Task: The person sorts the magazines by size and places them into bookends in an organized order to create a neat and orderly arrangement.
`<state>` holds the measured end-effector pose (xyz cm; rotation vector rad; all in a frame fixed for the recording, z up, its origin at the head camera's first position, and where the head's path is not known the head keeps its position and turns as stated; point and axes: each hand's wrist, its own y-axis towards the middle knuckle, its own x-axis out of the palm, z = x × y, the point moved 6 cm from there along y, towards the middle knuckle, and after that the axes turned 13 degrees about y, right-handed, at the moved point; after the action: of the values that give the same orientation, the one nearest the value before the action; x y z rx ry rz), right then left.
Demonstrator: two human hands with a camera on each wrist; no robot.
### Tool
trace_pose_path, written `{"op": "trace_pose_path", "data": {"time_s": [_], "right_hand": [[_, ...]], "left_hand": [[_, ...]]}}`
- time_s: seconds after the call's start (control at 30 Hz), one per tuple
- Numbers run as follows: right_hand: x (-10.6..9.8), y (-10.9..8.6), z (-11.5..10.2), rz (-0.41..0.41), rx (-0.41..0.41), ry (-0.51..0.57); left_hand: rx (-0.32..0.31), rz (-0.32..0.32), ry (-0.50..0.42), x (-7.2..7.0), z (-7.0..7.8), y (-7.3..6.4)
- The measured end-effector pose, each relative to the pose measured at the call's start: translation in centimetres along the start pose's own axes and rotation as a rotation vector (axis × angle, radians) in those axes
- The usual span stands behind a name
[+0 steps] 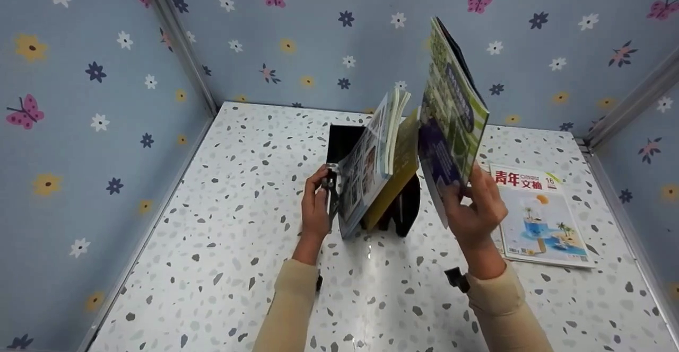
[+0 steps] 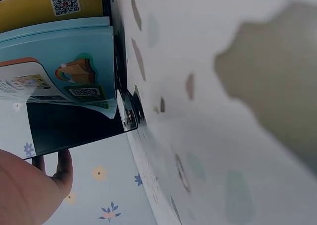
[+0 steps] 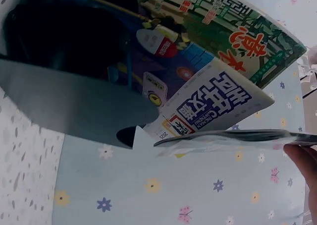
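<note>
My left hand (image 1: 315, 203) grips the side panel of a black magazine rack (image 1: 342, 140); in the left wrist view its fingers lie at that black panel's (image 2: 74, 128) edge. Several magazines stand tilted in the rack, among them a pale blue one (image 1: 366, 166) and a yellow one (image 1: 395, 169). On the rack's right, my right hand (image 1: 477, 209) pinches a green and purple magazine (image 1: 451, 92) by its lower edge, raised and tilted. The right wrist view shows this magazine (image 3: 228, 137) edge-on beside the rack's curved end panel (image 3: 74, 103).
A magazine with a beach-scene cover (image 1: 541, 219) lies flat at the right of the speckled white table (image 1: 223, 225). Flower-patterned panels (image 1: 318, 39) border the table at the back and both sides.
</note>
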<state>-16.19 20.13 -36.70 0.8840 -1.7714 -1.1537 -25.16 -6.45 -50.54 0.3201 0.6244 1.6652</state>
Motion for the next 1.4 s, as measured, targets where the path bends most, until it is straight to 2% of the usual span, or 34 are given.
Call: {"op": "trace_pose_path", "data": {"time_s": [0.2, 0.53, 0.8, 1.17, 1.4], "right_hand": [[1.1, -0.4, 0.1, 0.032, -0.006, 0.061], [3.3, -2.7, 1.3, 0.015, 0.097, 0.158], [4.4, -5.0, 2.3, -0.066, 0.103, 0.122], [4.5, -8.7, 3.8, -0.154, 0.103, 0.063], [4.7, -10.6, 4.4, -0.212, 0.143, 0.039]], "left_hand": [[-0.012, -0.007, -0.004, 0.1, 0.0, 0.1], [-0.012, -0.017, -0.021, 0.2, -0.2, 0.0], [-0.025, -0.012, 0.004, 0.2, -0.1, 0.0], [-0.019, -0.008, 0.005, 0.1, 0.0, -0.1], [-0.025, -0.009, 0.014, 0.0, 0.1, -0.1]]}}
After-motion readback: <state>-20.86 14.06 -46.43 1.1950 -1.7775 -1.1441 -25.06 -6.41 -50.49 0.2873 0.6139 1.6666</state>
